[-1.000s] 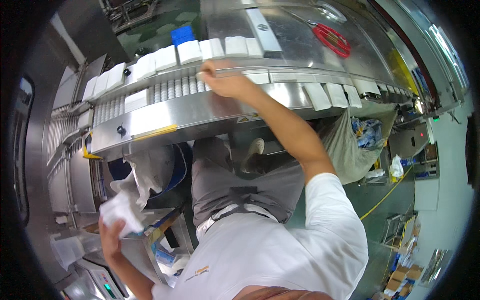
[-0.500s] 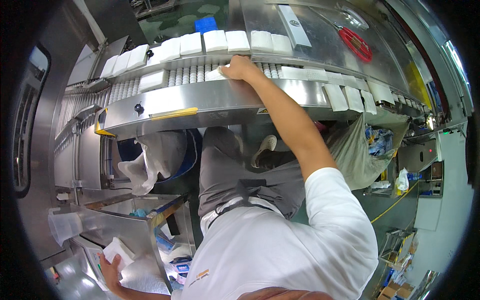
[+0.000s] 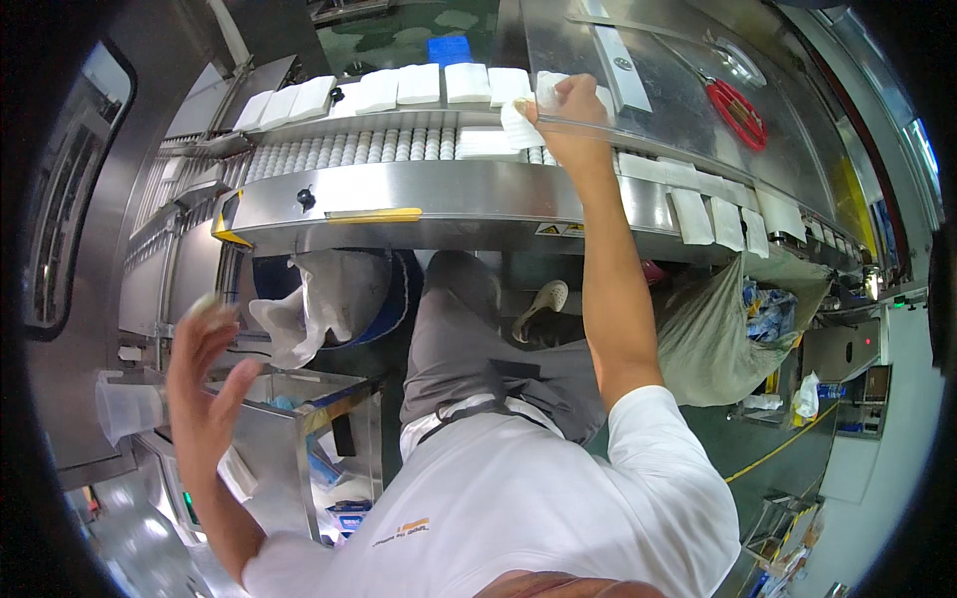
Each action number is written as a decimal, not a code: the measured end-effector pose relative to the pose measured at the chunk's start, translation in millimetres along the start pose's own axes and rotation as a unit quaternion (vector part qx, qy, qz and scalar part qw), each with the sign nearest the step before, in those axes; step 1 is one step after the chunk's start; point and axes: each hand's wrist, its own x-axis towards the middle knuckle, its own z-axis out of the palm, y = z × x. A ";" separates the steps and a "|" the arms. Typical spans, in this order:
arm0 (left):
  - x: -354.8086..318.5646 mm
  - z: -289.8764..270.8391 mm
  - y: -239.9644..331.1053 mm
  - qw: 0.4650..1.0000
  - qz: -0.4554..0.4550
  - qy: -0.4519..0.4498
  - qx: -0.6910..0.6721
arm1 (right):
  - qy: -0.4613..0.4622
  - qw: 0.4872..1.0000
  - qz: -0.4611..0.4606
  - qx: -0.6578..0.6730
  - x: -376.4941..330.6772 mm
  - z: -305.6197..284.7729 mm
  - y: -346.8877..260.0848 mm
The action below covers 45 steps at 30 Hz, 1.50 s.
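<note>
Over the roller conveyor (image 3: 364, 147), my right hand (image 3: 578, 112) is closed on a folded white sheet (image 3: 517, 126), which hangs from the fingers at the far metal edge. Just left of it, a white stack of folded sheets (image 3: 486, 144) lies on the rollers. My left hand (image 3: 207, 384) is raised at the left, thumb apart from the fingers, with nothing plainly in it. Its fingertips are blurred. Below that hand, another white stack (image 3: 237, 472) rests on a device with a green-lit display (image 3: 189, 503), partly hidden by my forearm.
White stacks (image 3: 419, 84) line the conveyor's far ledge. More white sheets (image 3: 691, 216) hang over the near edge at right. A red-handled tool (image 3: 736, 115) lies on the metal top. Below are a blue bin (image 3: 392, 299), a metal cart (image 3: 284, 439) and a cloth bag (image 3: 698, 334).
My left hand has left the white stack at lower left and risen. My right hand has moved right, lifting a folded sheet. A stack on the rollers has shifted right.
</note>
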 end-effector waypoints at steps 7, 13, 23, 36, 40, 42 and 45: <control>116.2 124.1 21.2 0.939 0.048 -0.159 -0.301 | -0.125 0.979 -0.057 0.149 -72.7 -33.9 -73.9; 130.8 173.9 39.2 0.895 0.033 -0.152 -0.418 | -0.192 0.881 -0.014 0.432 -104.9 -12.2 -62.9; 80.0 139.5 -6.3 0.917 -0.064 -0.098 -0.381 | -0.297 0.858 0.014 0.419 -108.9 11.1 -53.5; 1.2 132.8 -50.6 0.891 -0.149 -0.042 -0.427 | -0.248 0.938 0.103 -0.221 17.1 46.1 89.2; -9.3 143.8 -79.0 0.886 -0.115 -0.031 -0.449 | -0.277 0.922 0.131 -0.237 33.7 48.6 88.9; -7.3 150.7 -80.7 0.876 -0.109 -0.030 -0.469 | -0.274 0.937 0.180 -0.119 41.2 41.0 123.3; -5.2 155.4 -78.4 0.863 -0.123 -0.026 -0.490 | -0.223 0.938 0.251 0.082 48.1 30.7 159.8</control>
